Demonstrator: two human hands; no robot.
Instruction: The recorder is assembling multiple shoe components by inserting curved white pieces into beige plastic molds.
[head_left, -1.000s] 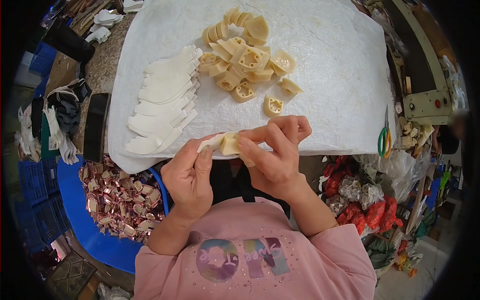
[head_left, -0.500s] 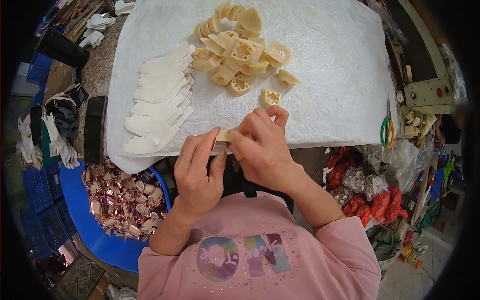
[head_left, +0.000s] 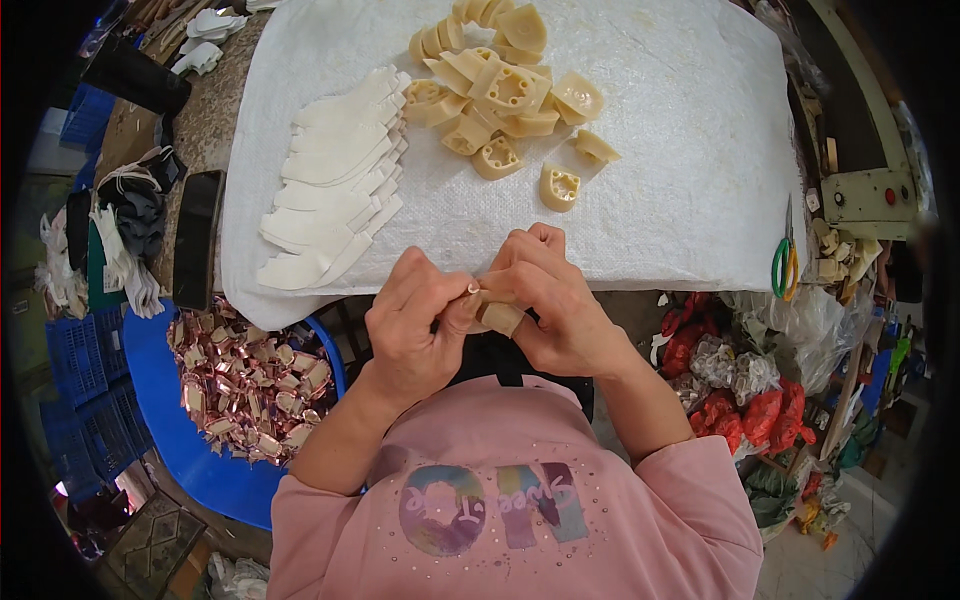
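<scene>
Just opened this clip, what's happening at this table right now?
A person in a pink sweatshirt holds a small cream-coloured moulded piece between both hands, the left hand and right hand pressed together at the near edge of the white cloth. On the cloth lie a pile of similar cream pieces and a fanned row of flat white cut-outs. A blue tub of shiny copper-coloured wrapped bits sits lower left.

White-clothed worktable [head_left: 680,170], blue crates [head_left: 85,395] at left, cluttered floor [head_left: 800,470] at right.

To my left, a black phone [head_left: 197,238] lay on the desk [head_left: 205,130]; green-handled scissors [head_left: 782,262] lay right; a blue tub [head_left: 170,445] held copper-coloured pieces [head_left: 250,385].
</scene>
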